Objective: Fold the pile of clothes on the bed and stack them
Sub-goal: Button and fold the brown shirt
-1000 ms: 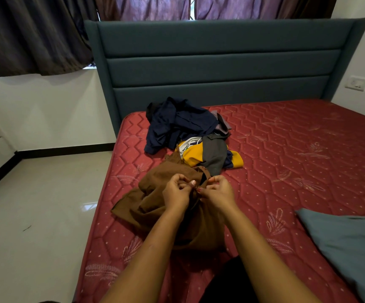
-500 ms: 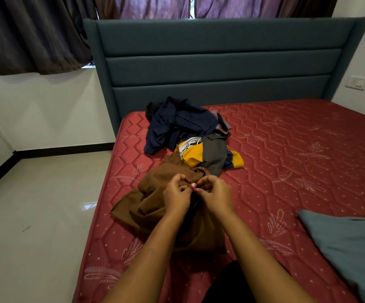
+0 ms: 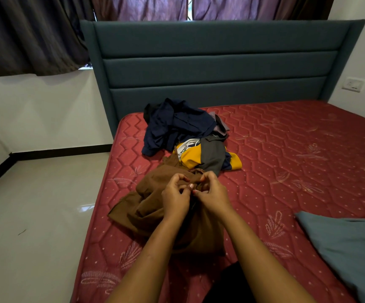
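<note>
Left hand [image 3: 175, 200] and right hand [image 3: 213, 194] pinch the brown garment [image 3: 149, 194] — bunched beneath them, clothes pile [image 3: 178, 125] just beyond.

1. I am seeing a few dark printed marks on the white panel [image 3: 184, 147] of the yellow garment [image 3: 189, 158], which is lying in the pile [image 3: 177, 125] on the bed [image 3: 286, 154]. The folds are covering most of the print, and what is showing is too small and crumpled for me to make out a letter.
2. I am not reading any other text, label, brand, number or sign.
</note>
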A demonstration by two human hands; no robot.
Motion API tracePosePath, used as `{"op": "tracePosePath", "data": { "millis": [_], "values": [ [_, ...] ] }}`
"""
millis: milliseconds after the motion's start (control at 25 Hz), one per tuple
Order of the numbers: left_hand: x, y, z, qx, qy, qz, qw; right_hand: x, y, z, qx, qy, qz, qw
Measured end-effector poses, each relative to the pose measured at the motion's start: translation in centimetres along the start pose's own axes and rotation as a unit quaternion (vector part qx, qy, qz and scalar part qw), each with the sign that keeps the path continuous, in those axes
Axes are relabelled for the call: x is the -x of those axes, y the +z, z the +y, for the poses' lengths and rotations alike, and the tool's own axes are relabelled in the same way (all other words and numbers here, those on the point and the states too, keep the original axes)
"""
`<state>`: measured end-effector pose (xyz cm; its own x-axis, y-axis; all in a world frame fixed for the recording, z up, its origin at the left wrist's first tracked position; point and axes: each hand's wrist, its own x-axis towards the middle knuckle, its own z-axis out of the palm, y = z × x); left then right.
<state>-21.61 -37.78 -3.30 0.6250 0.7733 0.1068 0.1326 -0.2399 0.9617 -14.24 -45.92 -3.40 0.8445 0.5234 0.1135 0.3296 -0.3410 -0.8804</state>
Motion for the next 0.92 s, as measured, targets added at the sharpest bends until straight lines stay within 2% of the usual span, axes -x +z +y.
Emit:
{"op": "tracePosePath", "data": {
  "millis": [200,360,600,680,800,920],
  "values": [
    [-0.8,-1.0,0.6,-0.090,0.045,-0.064,0.993,0.5,-0.1,0.0,-0.034,-0.016,0.024,0.999],
    [-0.6,-1.2,1.0,-0.109,0.064,-0.055,0.990,0.7,-0.2,-0.3,-0.031,-0.016,0.049,0.998],
    [-0.5,-0.8,0.6,-0.136,0.084,-0.068,0.985,1.1,-0.7,-0.4,-0.029,-0.015,0.045,0.998],
    [-0.5,-0.7,0.4,-0.197,0.137,-0.097,0.966,1.2,-0.8,-0.5,0.007,-0.027,0.048,0.998],
    [-0.8,-0.9,0.9,-0.308,0.233,-0.183,0.904,1.2,-1.1,-1.1,0.093,-0.083,0.019,0.992],
    [-2.7,-1.4,1.6,-0.336,0.278,-0.235,0.869,1.3,-1.5,-1.8,0.166,-0.135,-0.023,0.977]
  ]
}}
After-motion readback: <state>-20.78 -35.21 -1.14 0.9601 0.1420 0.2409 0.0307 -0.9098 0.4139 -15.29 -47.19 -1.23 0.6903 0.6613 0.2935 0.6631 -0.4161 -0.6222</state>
